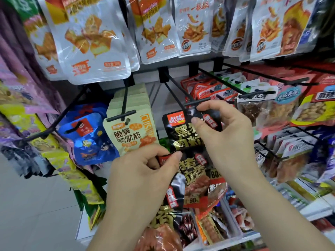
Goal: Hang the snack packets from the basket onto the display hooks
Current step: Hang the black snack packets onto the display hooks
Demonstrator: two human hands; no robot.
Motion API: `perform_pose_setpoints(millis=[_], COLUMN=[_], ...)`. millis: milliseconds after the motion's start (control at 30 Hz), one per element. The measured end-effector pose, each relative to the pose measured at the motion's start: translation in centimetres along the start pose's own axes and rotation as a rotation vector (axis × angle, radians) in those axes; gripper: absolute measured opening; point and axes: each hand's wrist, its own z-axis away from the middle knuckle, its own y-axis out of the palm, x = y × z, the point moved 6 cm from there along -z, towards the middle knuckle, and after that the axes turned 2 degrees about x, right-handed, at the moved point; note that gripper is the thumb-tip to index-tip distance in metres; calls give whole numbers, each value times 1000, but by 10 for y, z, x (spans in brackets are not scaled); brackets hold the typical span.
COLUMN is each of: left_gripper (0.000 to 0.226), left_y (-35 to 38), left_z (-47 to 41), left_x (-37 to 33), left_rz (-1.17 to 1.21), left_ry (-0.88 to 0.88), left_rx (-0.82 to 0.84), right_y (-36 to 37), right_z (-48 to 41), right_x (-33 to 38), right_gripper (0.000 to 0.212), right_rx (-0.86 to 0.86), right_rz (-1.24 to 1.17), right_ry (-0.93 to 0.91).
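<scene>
Left hand (143, 171) is closest, grip pinched on the top corner of a bunch of black snack packets (192, 180) fanning down toward the camera. Right hand (223, 127) sits higher, grip pinching the top edge of one black packet (179, 127) right at the tip of a black display hook (196, 102), just beside the beige packets (130, 134). Can't tell if it's threaded on.

**A:** Where are we?

**B:** We are in a shop, among hanging snacks. Black wire hooks (257, 94) jut in rows from a pale back panel (145, 77), and each is strung with many copies of the same printed packets (94, 42).

**A:** What else do we see of it?

**B:** We see more packed goods crowding a shelf (315, 209) at lower right, and a pale floor (27, 205) at lower left.
</scene>
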Motion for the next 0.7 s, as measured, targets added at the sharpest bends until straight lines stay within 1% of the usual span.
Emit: perform_pose_setpoints(millis=[100, 167, 333, 367, 400, 433, 500, 533, 567, 600, 633, 667, 700], left_gripper=[13, 17, 16, 15, 16, 17, 18, 18, 17, 17, 17, 18, 18], left_y=[-1, -1, 9, 11, 13, 15, 20, 20, 22, 23, 24, 25, 25], left_z=[-7, -13, -30, -34, -38, -42, -49, -51, -52, -52, -51, -50, -49], left_x=[-1, -2, -7, -8, -7, -6, -2, 0, 2, 4, 6, 9, 11], left_rz=[-9, -11, -47, -72, -98, -124, -157, -155, -147, -140, -137, -135, -133], left_ry=[15, 10, 20, 30, 30, 26, 8, -5, -16, -26, -38, -49, -54], left_rx=[-16, -5, 76, 78, 78, 81, 94, 92, 90, 91, 93, 93, 91], right_y=[7, 13, 6, 9, 19, 30, 39, 45, 49, 49, 46, 43, 39], right_z=[1, 1, -3, -10, -21, -32, -43, -49, -56, -64, -65, -65, -60], right_x=[-3, -10, -20, -25, -29, -37, -60, -77, -88, -95, -93, -91, -85], right_gripper=[18, 16, 29, 31, 31, 29, 28, 35, 43, 54, 70, 84, 86], right_rx=[61, 161, 330, 359, 447, 561, 691, 709, 726, 716, 712, 674, 613], right_rz=[-98, -193, -337, -314, -220, -116, -96, -72, 31, 138, 245, 305, 300], right_ry=[77, 204, 466, 511, 533, 517, 486, 519, 509, 486, 444, 458, 510])
